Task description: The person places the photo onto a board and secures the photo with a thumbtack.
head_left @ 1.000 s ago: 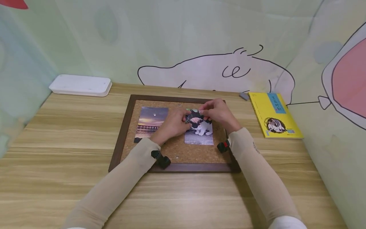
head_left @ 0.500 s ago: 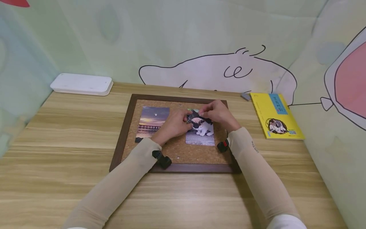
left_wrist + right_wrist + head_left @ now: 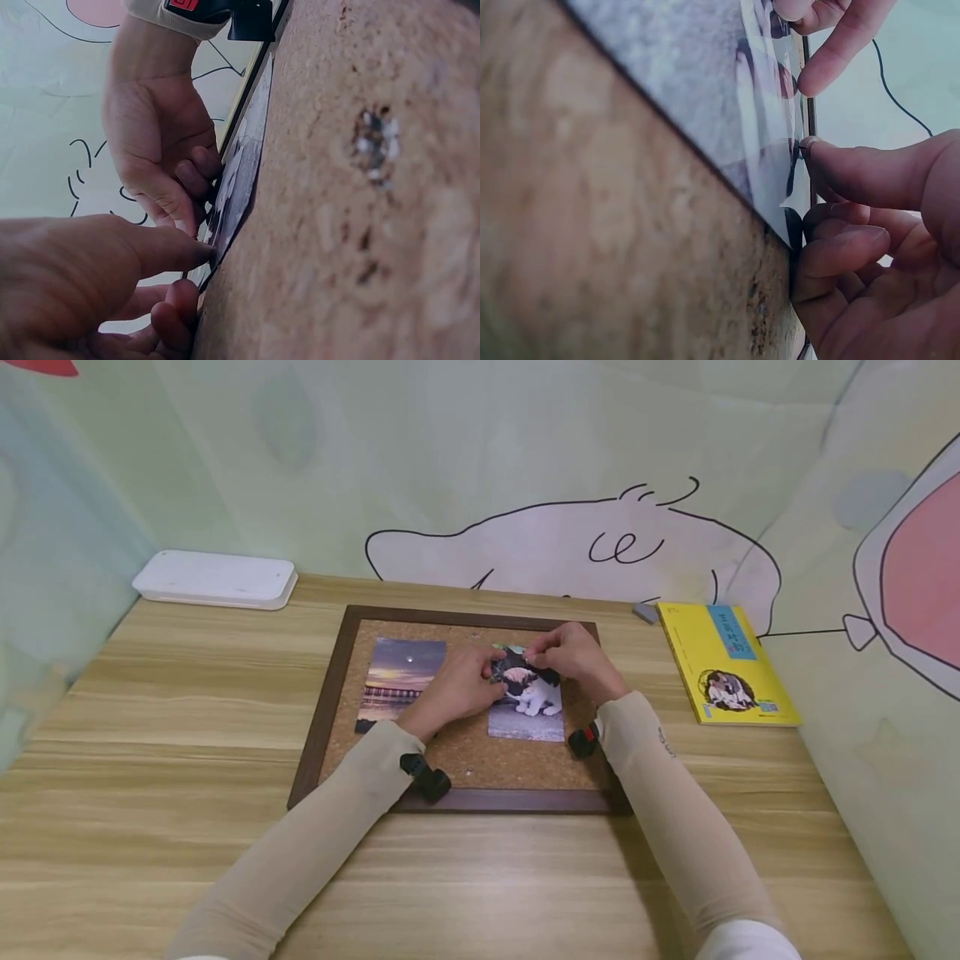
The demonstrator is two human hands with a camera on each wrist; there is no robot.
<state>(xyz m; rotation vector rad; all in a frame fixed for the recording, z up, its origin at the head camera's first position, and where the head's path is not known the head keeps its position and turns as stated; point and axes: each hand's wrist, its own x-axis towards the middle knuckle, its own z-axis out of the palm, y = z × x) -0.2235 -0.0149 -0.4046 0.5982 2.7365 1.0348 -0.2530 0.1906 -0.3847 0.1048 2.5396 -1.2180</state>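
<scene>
A cat photo [image 3: 527, 714] lies on the cork board [image 3: 465, 752], which has a dark brown frame. My left hand [image 3: 461, 681] rests on the photo's upper left side, thumb and fingertips pressing it. At the photo's top, my right hand [image 3: 573, 656] pinches a small pin, mostly hidden by the fingers. In the right wrist view, the right thumb and fingertips of the right hand [image 3: 877, 232] meet just over the photo [image 3: 705, 112]. Left of them, a sunset photo [image 3: 397, 672] carries one small shiny pin [image 3: 409, 658] near its top; my left hand partly covers that photo.
A white case [image 3: 216, 579] stands at the table's back left. The yellow book [image 3: 727, 685] lies to the right of the board, with a small grey piece [image 3: 645, 612] beside it. Shiny pins [image 3: 469, 771] also sit in the cork. A patterned wall backdrop borders the table.
Both hands stay almost in place at the cat photo. The right fingertips shift very slightly at its top, and the head view drifts a little.
</scene>
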